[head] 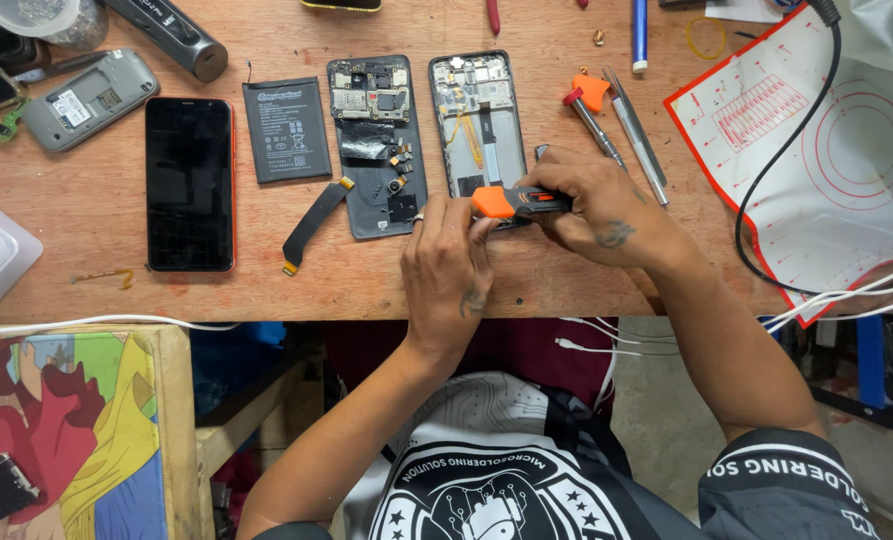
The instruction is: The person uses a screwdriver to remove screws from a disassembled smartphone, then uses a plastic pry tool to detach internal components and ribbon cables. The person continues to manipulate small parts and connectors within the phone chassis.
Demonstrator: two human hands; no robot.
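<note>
An orange and black hand tool [512, 202] lies level between both hands, over the bottom end of an opened phone frame [475, 115]. My right hand [597, 205] grips the tool's black end. My left hand [447, 270] pinches its orange end with the fingertips. Just left of the frame lies a grey back cover [377, 135] carrying a circuit board and small parts. A black battery [287, 130] and a loose flex cable [312, 225] lie further left on the wooden bench [367, 285].
A black phone with an orange edge [190, 183] lies screen up at the left, beside a grey device [89, 98]. Tweezers [639, 140] and a red-tipped screwdriver [592, 115] sit right of the frame. A white mat with red markings [837, 150] and a black cable [767, 180] fill the right side.
</note>
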